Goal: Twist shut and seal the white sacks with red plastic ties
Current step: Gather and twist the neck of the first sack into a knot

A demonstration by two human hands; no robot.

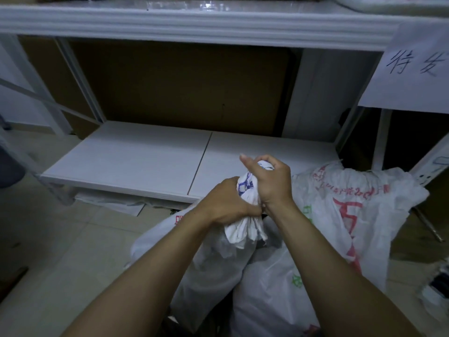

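A white woven sack (pixel 213 268) stands on the floor in front of me, its mouth gathered into a bunched neck (pixel 247 190) with blue print on it. My left hand (pixel 226 200) grips the neck low down from the left. My right hand (pixel 269 181) is closed around the upper part of the neck, thumb sticking up. No red tie shows in either hand. A second white sack (pixel 272 295) with green print leans against the first on the right. A third white sack (pixel 352 203) with red characters lies behind it, mouth loose.
A low white shelf board (pixel 145 159) runs across ahead, under a white upper shelf (pixel 194 23). Brown cardboard (pixel 182 86) fills the back. A paper sign (pixel 410 69) with handwriting hangs at the right. The floor is pale tile (pixel 60 251).
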